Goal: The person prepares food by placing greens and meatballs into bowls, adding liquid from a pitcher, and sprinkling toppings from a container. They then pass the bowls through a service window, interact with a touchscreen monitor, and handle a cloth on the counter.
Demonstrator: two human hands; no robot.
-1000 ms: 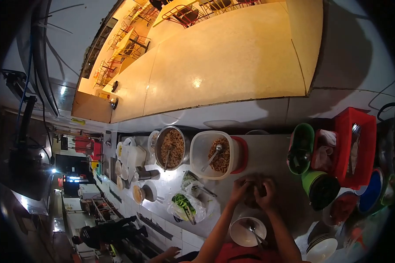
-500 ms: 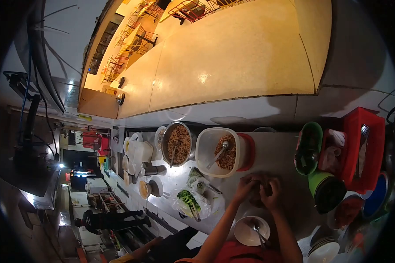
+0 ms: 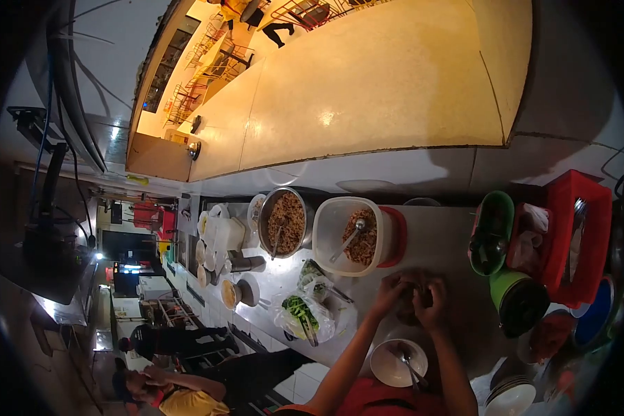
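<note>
My left hand (image 3: 390, 291) and my right hand (image 3: 431, 301) are close together over the metal counter (image 3: 457, 243). Both have curled fingers around a dark, brownish thing (image 3: 410, 310) between them, too dim to make out. Just below them on the counter is a white bowl (image 3: 388, 363) with spoons in it. Beyond my hands sits a clear plastic tub (image 3: 322, 236) of brown food with a spoon. Left of the tub is a metal bowl (image 3: 302, 208) of similar food. Chopped greens (image 3: 300, 315) lie in a plastic bag with tongs, left of my forearms.
A red bin (image 3: 560, 236) of cutlery, green containers (image 3: 490, 229) and stacked bowls (image 3: 512, 402) are at the right. White containers (image 3: 225, 234) stand at the far left end. One person (image 3: 194, 402) is nearby at lower left, another (image 3: 173, 341) farther off.
A person in a yellow top has come into view at lower left, and another behind the wall opening. The view has shifted slightly. My hands stay together around the dark thing.
</note>
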